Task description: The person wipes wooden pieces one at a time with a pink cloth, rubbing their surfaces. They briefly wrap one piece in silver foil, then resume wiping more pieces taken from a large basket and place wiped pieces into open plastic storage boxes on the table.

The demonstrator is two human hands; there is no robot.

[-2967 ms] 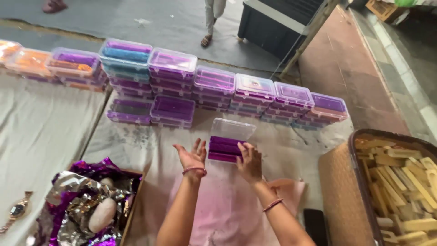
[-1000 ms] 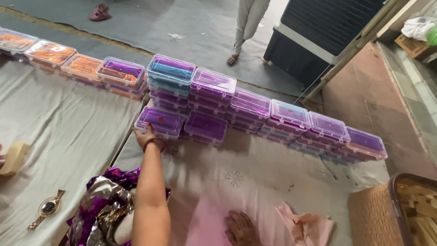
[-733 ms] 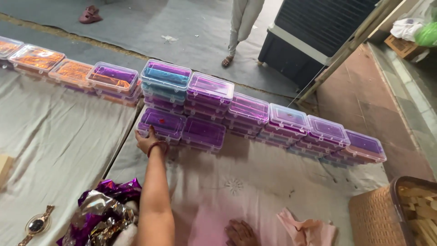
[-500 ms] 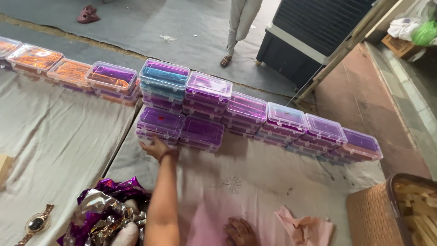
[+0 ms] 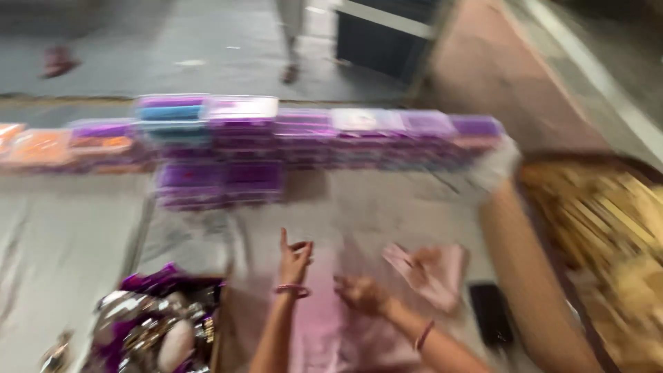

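The picture is badly blurred by motion. My left hand [image 5: 293,259] is lifted just above the grey cloth with its fingers apart and nothing in it. My right hand [image 5: 359,293] lies low on a pink cloth [image 5: 428,269], empty, with its fingers loosely spread. Both wrists wear thin bangles. Beyond the hands runs a long row of stacked clear-lidded boxes [image 5: 311,131] with purple contents. A lower pair of purple boxes [image 5: 221,183] sits in front of that row, well ahead of my left hand.
A box of purple foil and shiny trinkets [image 5: 145,331] is at the lower left. A dark phone [image 5: 492,314] lies beside the pink cloth. A basket of pale sticks [image 5: 608,228] fills the right, with a blurred tan shape [image 5: 518,276] along its near side. Orange-filled boxes [image 5: 41,145] are at the far left.
My left hand has pulled back from the front purple boxes to near my right hand. The view has swung right and blurred.
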